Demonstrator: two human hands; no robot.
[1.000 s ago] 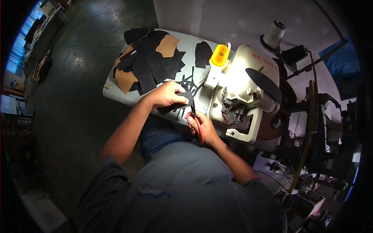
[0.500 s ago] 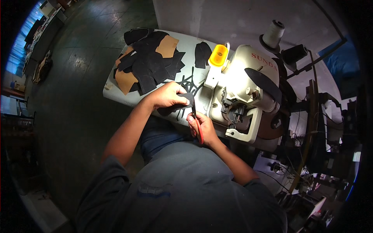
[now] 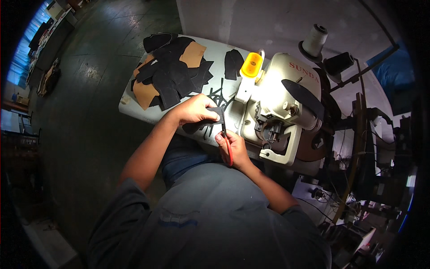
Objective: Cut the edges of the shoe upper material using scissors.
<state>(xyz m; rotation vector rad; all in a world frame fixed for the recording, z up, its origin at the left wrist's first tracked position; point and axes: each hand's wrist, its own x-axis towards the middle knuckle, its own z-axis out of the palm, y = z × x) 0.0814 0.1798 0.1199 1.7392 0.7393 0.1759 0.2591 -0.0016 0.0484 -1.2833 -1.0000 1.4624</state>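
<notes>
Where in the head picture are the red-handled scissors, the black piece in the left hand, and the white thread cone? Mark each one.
Red-handled scissors (image 3: 229, 148): head view, on the red handle.
Black piece (image 3: 218, 110): head view, on its flat face.
White thread cone (image 3: 316, 41): head view, on its wound side.

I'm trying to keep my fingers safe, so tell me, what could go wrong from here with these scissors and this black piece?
The left hand grips the black piece with its thumb close to the blades of the red-handled scissors in the right hand; a slip might nick it.
Loose black strips lie just beyond, and one could perhaps get caught up.
The pile of black and tan pieces seems to reach the table's left edge, so a bump might drop some.
</notes>
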